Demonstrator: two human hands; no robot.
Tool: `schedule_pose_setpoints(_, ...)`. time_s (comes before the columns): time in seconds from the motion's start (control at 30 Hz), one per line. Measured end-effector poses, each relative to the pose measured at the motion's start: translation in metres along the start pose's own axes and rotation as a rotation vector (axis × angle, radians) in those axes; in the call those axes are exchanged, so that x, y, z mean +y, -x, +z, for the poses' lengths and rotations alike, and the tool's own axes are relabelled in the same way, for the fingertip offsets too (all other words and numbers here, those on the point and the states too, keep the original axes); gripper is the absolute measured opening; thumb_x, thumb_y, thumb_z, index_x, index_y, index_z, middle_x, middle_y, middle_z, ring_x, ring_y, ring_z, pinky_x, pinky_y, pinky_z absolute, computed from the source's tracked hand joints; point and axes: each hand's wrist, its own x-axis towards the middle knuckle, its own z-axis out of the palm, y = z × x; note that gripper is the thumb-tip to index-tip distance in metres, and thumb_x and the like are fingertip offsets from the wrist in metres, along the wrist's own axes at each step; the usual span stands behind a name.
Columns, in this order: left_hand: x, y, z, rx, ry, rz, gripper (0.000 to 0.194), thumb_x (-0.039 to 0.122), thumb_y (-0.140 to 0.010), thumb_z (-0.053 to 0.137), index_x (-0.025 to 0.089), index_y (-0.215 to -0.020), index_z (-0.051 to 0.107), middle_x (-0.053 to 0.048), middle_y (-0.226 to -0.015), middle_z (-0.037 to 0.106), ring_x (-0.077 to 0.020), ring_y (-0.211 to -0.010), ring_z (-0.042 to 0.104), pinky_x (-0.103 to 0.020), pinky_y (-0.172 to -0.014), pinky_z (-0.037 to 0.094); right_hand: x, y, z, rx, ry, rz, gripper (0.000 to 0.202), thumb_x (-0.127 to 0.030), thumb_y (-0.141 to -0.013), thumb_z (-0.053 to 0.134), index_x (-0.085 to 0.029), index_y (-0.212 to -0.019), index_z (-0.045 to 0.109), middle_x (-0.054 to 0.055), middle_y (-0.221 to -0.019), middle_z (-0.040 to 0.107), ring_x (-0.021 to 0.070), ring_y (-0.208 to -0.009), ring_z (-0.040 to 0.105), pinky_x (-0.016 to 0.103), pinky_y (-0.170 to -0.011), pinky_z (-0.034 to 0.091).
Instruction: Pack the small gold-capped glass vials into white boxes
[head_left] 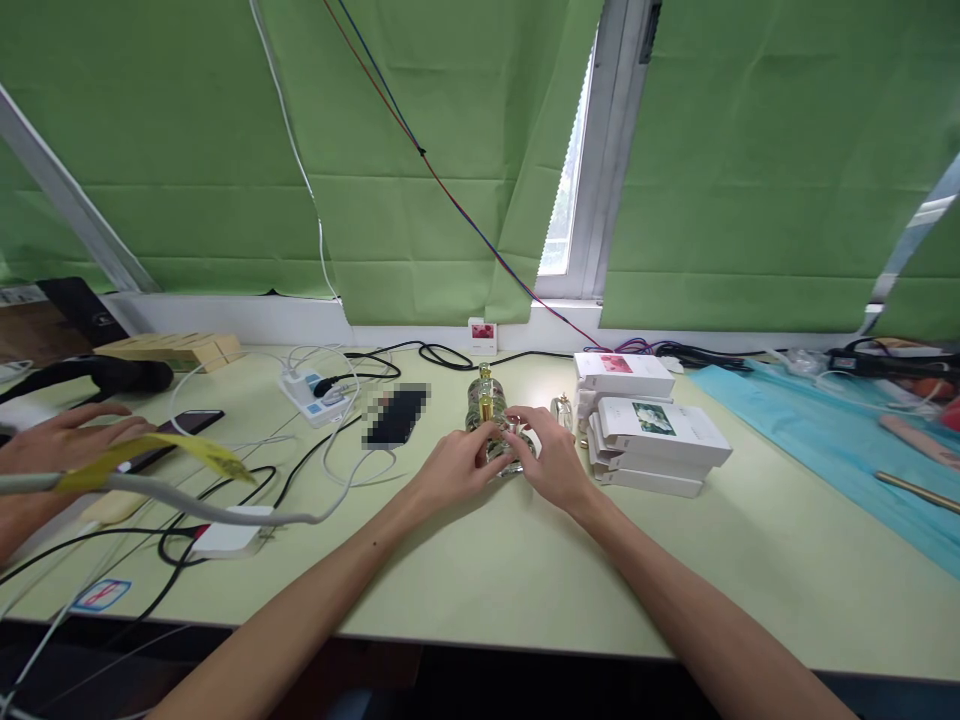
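My left hand and my right hand meet at the middle of the table, fingers curled in towards a shiny clear glass piece. Both seem to grip it from either side; fingers hide part of its shape. Just behind stands a row of similar glass pieces with yellow-gold parts on top. Right of my right hand is another shiny glass-and-gold piece. Beyond it, white cardboard boxes with flower pictures lie stacked.
At the left, another person's hand rests near a dark phone. Loose cables, a power strip and a white charger lie there. A blurred-out dark device sits left of the glass. Blue sheeting covers the right side.
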Motion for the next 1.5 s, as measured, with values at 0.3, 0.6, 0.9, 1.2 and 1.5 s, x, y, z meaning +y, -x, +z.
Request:
schedule_pose_setpoints(0.3, 0.0001, 0.0009, -0.0007, -0.001, -0.018, -0.003, 0.023, 0.045, -0.093, 0.054, 0.021, -0.093, 0.056, 0.006, -0.055, 0.052, -0.0145, -0.051, 0.049, -0.026, -0.054, 0.027, 0.0, -0.0012, 0.0017, 0.027, 0.017, 0.06, 0.02, -0.015, -0.089, 0.062, -0.022, -0.108, 0.062, 0.007, -0.095, 0.069, 0.0241, -0.093, 0.063, 0.038, -0.079, 0.054)
schedule_pose_setpoints(0.6, 0.0008, 0.0002, -0.0003, -0.005, 0.002, -0.011, 0.025, 0.044, -0.092, 0.054, 0.021, -0.099, 0.058, 0.004, -0.058, 0.058, -0.0153, -0.052, 0.052, -0.027, -0.055, 0.031, -0.0007, -0.0003, -0.0003, 0.036, -0.007, 0.042, 0.024, -0.019, -0.09, 0.062, -0.023, -0.114, 0.061, 0.007, -0.099, 0.07, 0.0241, -0.096, 0.063, 0.039, -0.082, 0.055)
schedule_pose_setpoints(0.9, 0.0016, 0.0005, -0.0007, -0.009, -0.041, -0.014, 0.025, 0.045, -0.094, 0.054, 0.02, -0.096, 0.058, 0.005, -0.057, 0.056, -0.015, -0.053, 0.051, -0.026, -0.055, 0.029, 0.0017, -0.0006, 0.0002, -0.011, -0.014, -0.002, 0.025, -0.015, -0.093, 0.055, -0.025, -0.114, 0.065, 0.008, -0.106, 0.072, 0.0243, -0.097, 0.064, 0.041, -0.083, 0.055)
schedule_pose_setpoints(1.2, 0.0007, -0.0005, -0.0006, -0.007, -0.033, -0.022, 0.024, 0.044, -0.093, 0.054, 0.021, -0.088, 0.05, 0.005, -0.057, 0.054, -0.0152, -0.052, 0.05, -0.027, -0.055, 0.029, 0.004, -0.0014, 0.0023, -0.019, 0.004, 0.04, 0.022, -0.015, -0.091, 0.057, -0.023, -0.11, 0.063, 0.008, -0.098, 0.07, 0.0249, -0.093, 0.063, 0.039, -0.08, 0.054)
schedule_pose_setpoints(1.5, 0.0017, -0.0007, -0.0004, -0.024, -0.031, -0.04, 0.025, 0.046, -0.093, 0.053, 0.022, -0.087, 0.048, 0.005, -0.058, 0.054, -0.0156, -0.053, 0.05, -0.026, -0.055, 0.029, 0.004, -0.0028, 0.0039, -0.017, 0.053, 0.106, 0.016, -0.021, -0.09, 0.064, -0.021, -0.105, 0.06, 0.006, -0.09, 0.065, 0.0234, -0.087, 0.06, 0.036, -0.075, 0.05)
